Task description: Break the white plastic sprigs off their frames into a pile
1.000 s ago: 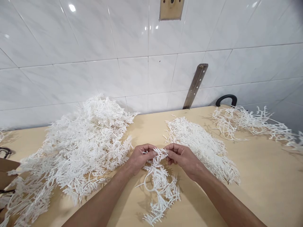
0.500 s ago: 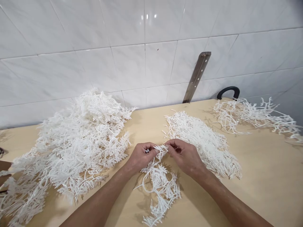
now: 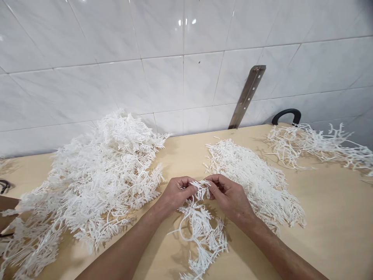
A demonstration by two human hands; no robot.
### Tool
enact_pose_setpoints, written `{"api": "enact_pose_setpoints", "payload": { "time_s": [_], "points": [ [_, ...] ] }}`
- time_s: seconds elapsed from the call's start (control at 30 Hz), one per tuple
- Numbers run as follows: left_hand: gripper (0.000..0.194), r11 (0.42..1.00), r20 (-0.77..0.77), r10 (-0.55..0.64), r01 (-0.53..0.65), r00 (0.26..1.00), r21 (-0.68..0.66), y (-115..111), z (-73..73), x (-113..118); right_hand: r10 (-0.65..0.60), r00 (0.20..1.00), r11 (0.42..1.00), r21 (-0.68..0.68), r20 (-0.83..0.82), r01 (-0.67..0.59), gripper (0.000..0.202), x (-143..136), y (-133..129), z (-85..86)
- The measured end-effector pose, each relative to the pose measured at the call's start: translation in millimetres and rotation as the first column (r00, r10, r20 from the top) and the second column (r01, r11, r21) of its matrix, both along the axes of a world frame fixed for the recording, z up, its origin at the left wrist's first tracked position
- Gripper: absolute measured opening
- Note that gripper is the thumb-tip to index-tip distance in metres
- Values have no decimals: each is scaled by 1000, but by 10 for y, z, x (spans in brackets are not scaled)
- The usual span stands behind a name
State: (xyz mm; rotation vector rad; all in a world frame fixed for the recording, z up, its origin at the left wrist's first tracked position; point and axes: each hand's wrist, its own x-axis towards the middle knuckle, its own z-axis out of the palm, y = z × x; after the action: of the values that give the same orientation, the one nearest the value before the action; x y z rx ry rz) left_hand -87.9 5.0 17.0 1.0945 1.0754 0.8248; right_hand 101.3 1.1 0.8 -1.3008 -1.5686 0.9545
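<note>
A branching white plastic strand (image 3: 204, 229) hangs and lies at the front middle, its upper end between my hands. My left hand (image 3: 178, 193) pinches that upper end between thumb and fingers. From the other side, my right hand (image 3: 229, 195) pinches the tips of the same piece. Just beyond my right hand lies a flat pile of short white pieces (image 3: 247, 171). A tall heap of branching white strands (image 3: 101, 171) spreads over the left side.
On the light wooden table (image 3: 329, 217), bare white branches (image 3: 317, 144) lie at the back right, by a black curved handle (image 3: 287, 112). A metal strip (image 3: 247, 97) leans against the tiled wall. Dark items sit at the far left edge.
The whole view has shifted slightly, so things appear a little further right. Both hands keep their pinch on the strand, whose lower part has swung slightly.
</note>
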Motion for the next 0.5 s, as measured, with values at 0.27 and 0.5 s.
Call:
{"api": "enact_pose_setpoints", "payload": {
  "time_s": [0.27,0.5],
  "points": [
    [36,997,38,-81,81,996,14,-16,106,18,-18,1000,1000,-2,7,18,26,-43,7,-57],
    [40,999,2,-37,37,999,17,0,114,32,-3,999,1000,6,-50,3,28,-78,-17,-34]
  ]
}}
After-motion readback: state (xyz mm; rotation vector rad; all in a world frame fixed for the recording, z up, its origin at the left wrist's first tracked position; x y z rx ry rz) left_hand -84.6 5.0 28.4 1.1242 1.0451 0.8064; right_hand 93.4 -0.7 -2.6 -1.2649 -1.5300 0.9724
